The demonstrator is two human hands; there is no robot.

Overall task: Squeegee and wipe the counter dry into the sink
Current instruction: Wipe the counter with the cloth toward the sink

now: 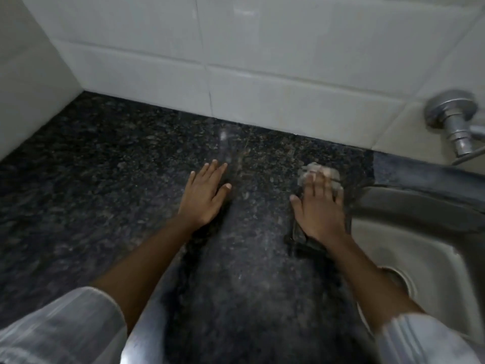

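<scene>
The dark speckled granite counter (105, 179) fills the middle of the head view. My left hand (203, 195) lies flat on it, palm down, fingers apart, holding nothing. My right hand (319, 206) presses flat on a dark cloth (298, 237) beside the sink rim; a pale blurred patch of the cloth shows past my fingertips. The steel sink (433, 248) opens at the right, its drain partly hidden behind my right forearm. No squeegee is in view.
White tiled walls (262, 61) close off the counter at the back and the left. A chrome wall tap (454, 122) juts out above the sink at the far right. My white sleeves (57, 329) cover the bottom corners.
</scene>
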